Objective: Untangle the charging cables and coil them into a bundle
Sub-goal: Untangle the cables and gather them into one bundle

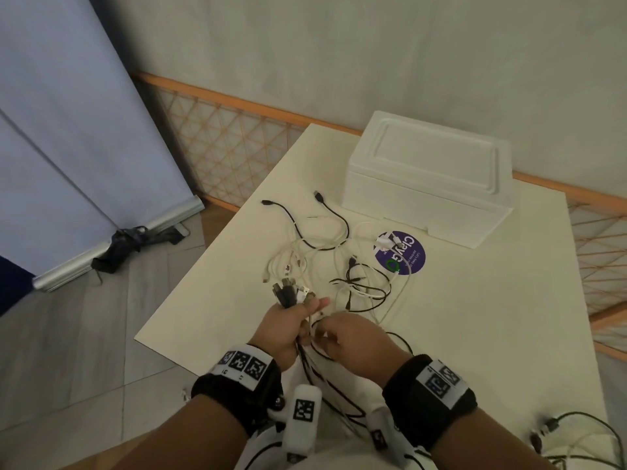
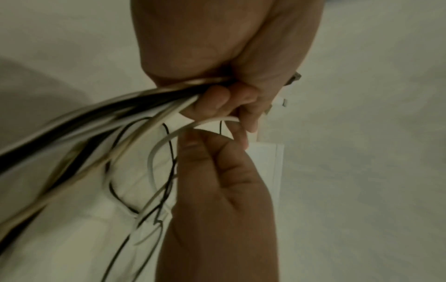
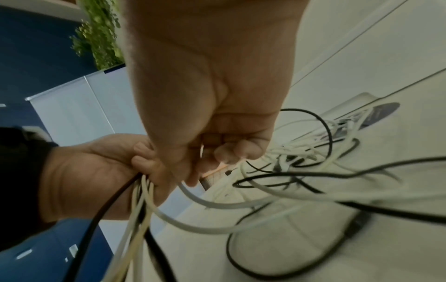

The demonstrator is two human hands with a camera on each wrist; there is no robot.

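My left hand [image 1: 288,320] grips a bunch of black and white charging cables [image 2: 101,114], with their plug ends [image 1: 290,291] sticking out above the fist. The cords trail down toward my body. My right hand [image 1: 342,337] sits just right of it, fingers curled, pinching a white cable [image 2: 183,129] close to the left fist. In the right wrist view the right hand [image 3: 212,152] holds that white cable [image 3: 200,200] beside the left hand [image 3: 96,171]. A loose tangle of cables [image 1: 325,252] lies on the white table [image 1: 475,317] beyond both hands.
A white foam box [image 1: 427,174] stands at the table's back. A round purple sticker [image 1: 402,252] lies in front of it under some cords. More black cables [image 1: 570,432] lie at the near right edge. A blue roll-up banner [image 1: 68,130] stands on the floor to the left.
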